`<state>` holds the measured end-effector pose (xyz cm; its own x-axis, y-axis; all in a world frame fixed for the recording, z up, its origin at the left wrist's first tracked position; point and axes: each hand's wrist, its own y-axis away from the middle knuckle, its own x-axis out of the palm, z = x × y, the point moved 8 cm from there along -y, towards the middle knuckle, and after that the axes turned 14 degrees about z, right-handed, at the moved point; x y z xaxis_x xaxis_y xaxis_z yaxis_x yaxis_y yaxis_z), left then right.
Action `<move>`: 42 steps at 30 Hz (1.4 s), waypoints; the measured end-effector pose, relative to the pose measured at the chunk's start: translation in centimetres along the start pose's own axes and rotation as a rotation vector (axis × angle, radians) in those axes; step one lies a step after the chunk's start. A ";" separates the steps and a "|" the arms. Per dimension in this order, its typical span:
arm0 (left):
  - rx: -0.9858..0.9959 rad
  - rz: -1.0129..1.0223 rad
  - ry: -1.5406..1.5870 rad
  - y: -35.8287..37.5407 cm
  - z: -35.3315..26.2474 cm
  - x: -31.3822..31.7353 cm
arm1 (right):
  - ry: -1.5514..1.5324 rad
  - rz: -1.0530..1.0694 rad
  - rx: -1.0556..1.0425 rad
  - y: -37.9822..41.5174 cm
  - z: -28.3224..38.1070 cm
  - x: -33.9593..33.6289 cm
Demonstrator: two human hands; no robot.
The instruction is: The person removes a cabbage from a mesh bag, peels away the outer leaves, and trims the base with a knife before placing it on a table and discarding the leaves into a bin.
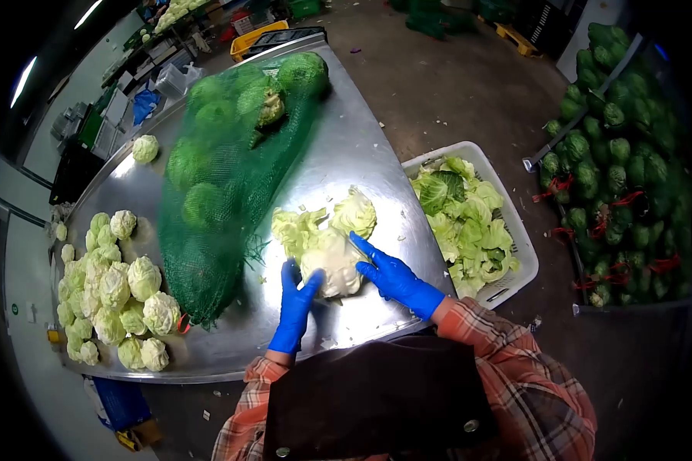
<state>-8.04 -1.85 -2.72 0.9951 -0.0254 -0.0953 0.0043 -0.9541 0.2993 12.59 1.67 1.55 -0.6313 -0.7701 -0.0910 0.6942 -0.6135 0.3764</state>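
A pale cabbage (332, 263) rests on the metal table in front of me, between my two blue-gloved hands. My left hand (294, 296) touches its near left side, thumb and fingers spread around it. On its right side lies my right hand (388, 273), with the fingers reaching over the upper edge. Loose light-green leaves (296, 230) lie just beyond the cabbage, and another curled leaf (354, 213) stands against its far right side. Whether these leaves are still attached is hard to see.
A green mesh sack (231, 184) with several cabbages lies across the metal table (354, 131). Peeled cabbages (115, 288) are heaped at the left. A white crate (524, 261) of leaves stands off the right edge. Stacked sacks of green produce (615, 161) are farther right.
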 end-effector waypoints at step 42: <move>0.064 0.286 0.120 1.2 -0.4 -1.1 | -0.083 -0.316 0.183 -2.0 -5.6 -3.8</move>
<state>-9.12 -2.81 -1.84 0.9595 -0.2640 0.0981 -0.2802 -0.9303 0.2367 15.55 4.83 -3.98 -0.8358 -0.5262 -0.1565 0.3921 -0.7718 0.5006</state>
